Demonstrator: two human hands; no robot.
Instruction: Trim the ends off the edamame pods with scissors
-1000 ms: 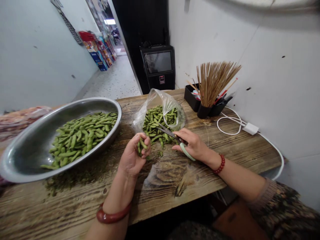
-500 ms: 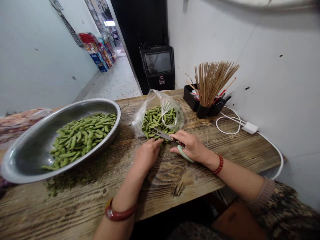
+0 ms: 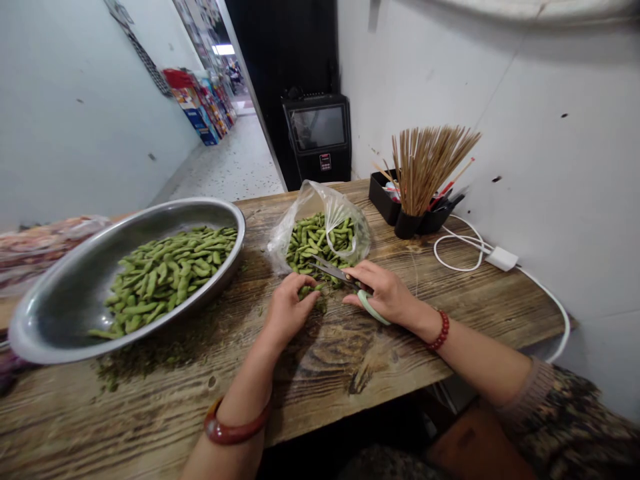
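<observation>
Green pods (image 3: 170, 272), biggest lot heaped in the metal basin (image 3: 67, 303) on the left of the wooden table (image 3: 150, 417); basin wide, smooth, tilted-looking, likely heavy loaded, so take it by opposite sides of the rim. Next, a smaller lot inside and at the mouth of the clear plastic bag (image 3: 281, 248); bag looks thin and floppy, probably slips and crumples, better gathered at the neck. Then scissors (image 3: 331, 269), stiff and pointed, blades reaching over the pods at the bag mouth; hold by the loops only. Right hand (image 3: 379, 288) is wrapped around their pale green handle. Smallest, a few pods between thumb and fingers of the left hand (image 3: 289, 308), curled in a pinch just short of the bag; exact count hidden. Each pod should be light, firm but bruisable, maybe slightly fuzzy; pinch mid-length, tips free.
</observation>
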